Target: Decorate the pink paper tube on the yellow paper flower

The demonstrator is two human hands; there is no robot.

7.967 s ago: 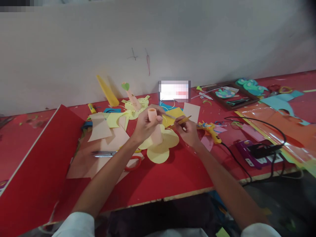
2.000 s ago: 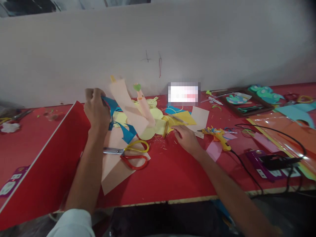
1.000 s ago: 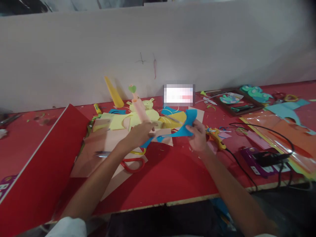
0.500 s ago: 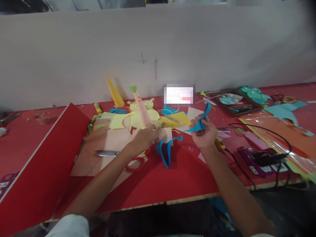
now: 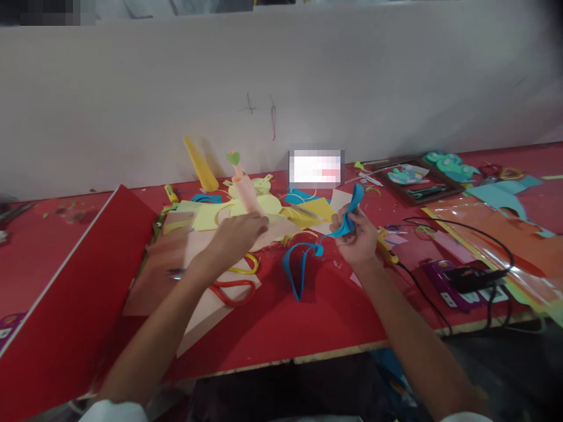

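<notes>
My right hand (image 5: 358,234) is closed round a curled blue paper strip (image 5: 355,202), which rises above the fingers. A thin blue end runs left from this hand towards a folded blue paper loop (image 5: 292,275) hanging or standing over the red table; whether they join is unclear. My left hand (image 5: 241,234) is closed, its fingertips at the edge of a pale peach paper piece (image 5: 277,230). Just behind it leans a peach paper tube (image 5: 247,193) with a green tip above. Under my left forearm lie scissors with red and yellow handles (image 5: 233,296), their blades mostly hidden.
Peach sheets (image 5: 211,316) and yellow paper (image 5: 312,212) cover the middle. A yellow cone (image 5: 202,167) stands by the wall. On the right are a yellow glue gun (image 5: 387,249) with a black cable, a purple box (image 5: 448,287) and a dark tray (image 5: 440,193). A red board (image 5: 88,281) slants at left.
My left hand has moved left and slightly up, with the peach paper and tube shifting that way, uncovering more of the scissor handles. My right hand still holds the blue strip, nearly unmoved.
</notes>
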